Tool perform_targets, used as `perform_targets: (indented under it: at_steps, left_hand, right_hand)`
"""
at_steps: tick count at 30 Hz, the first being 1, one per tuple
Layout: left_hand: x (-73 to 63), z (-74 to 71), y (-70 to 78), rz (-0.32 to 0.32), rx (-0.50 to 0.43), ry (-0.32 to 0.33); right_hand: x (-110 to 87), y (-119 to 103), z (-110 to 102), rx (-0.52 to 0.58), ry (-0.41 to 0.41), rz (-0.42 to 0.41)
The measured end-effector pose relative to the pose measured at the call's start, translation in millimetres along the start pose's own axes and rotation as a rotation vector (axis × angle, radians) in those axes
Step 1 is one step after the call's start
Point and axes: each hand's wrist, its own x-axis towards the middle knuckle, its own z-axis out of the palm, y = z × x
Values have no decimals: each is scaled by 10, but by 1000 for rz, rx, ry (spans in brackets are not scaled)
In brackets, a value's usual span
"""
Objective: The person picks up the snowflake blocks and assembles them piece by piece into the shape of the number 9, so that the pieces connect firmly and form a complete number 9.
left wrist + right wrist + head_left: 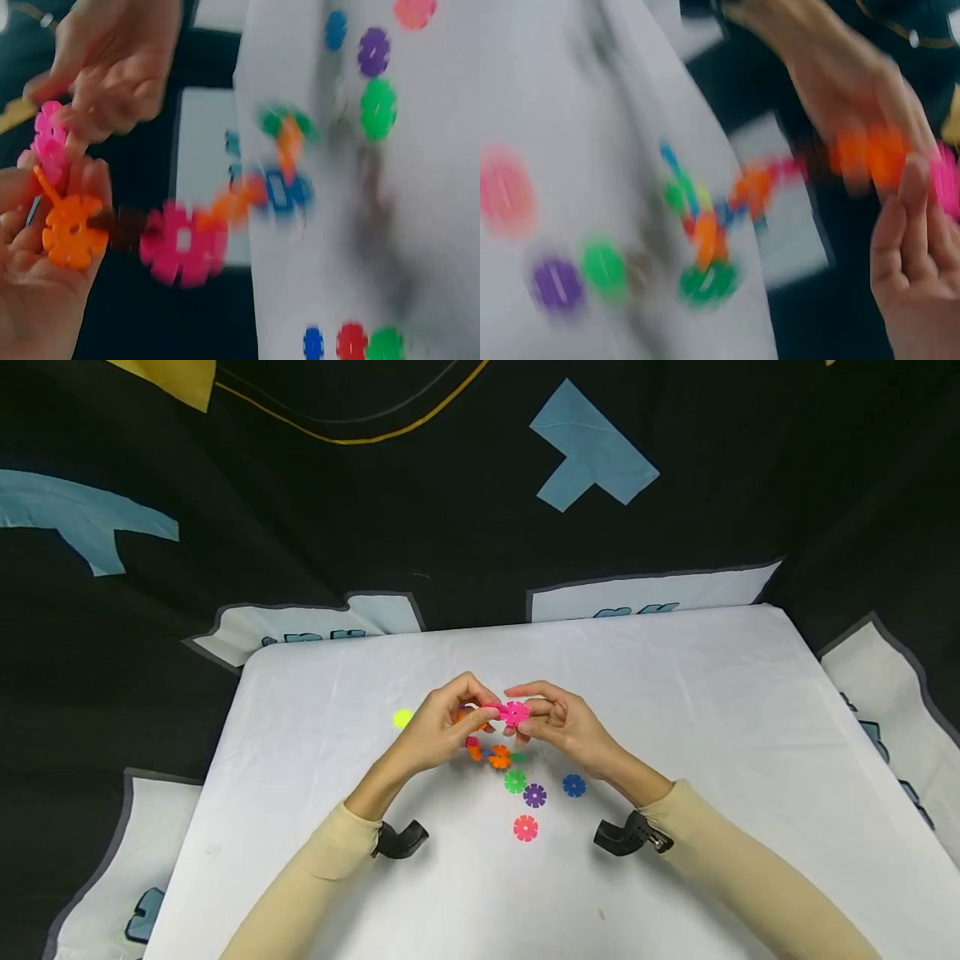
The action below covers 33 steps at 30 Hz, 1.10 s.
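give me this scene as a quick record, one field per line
left grip: holds a chain of linked discs
right grip: at the pink disc; pinch unclear
surface: white table
loose on it: yellow disc, green disc, purple disc, blue disc, coral disc
sleeves: beige
backdrop: black cloth with pale blue shapes

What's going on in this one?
Someone seems to be building a chain of slotted discs above a white table. The left hand holds it near one end while the rest hangs down; the right hand holds a bright pink disc at that end. Whether it is locked on is hard to tell. Loose on the table lie a green disc, a purple disc, a blue disc, a coral disc and a yellow disc.
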Motion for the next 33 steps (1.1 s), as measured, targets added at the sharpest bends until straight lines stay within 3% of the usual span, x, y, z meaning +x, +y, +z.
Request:
perform_targets:
  at_steps: [4,6,9,13,19,26,33]
  left_hand:
    - [-71,-167,-14,-78,47,6]
    - [-107,-219,-29,-98,64,-1]
    - [-133,-267,-33,-102,101,-27]
    - [-140,-289,-38,-112,134,-48]
    - [-138,-252,-62,-152,87,-65]
    - [-119,-218,-4,-121,105,-68]
    - [-93,-170,40,-70,106,-58]
  right_hand:
    - [36,181,-331,-278,-6,-43]
    - [-8,303,-481,-426,-27,-11]
    - [-104,445,-609,-555,-117,65]
    - [-192,584,-629,-670,-212,101]
    - [-186,723,-515,-919,-214,59]
    - [-190,728,-457,-1008,-176,8]
    - [-197,756,-476,-892,-106,45]
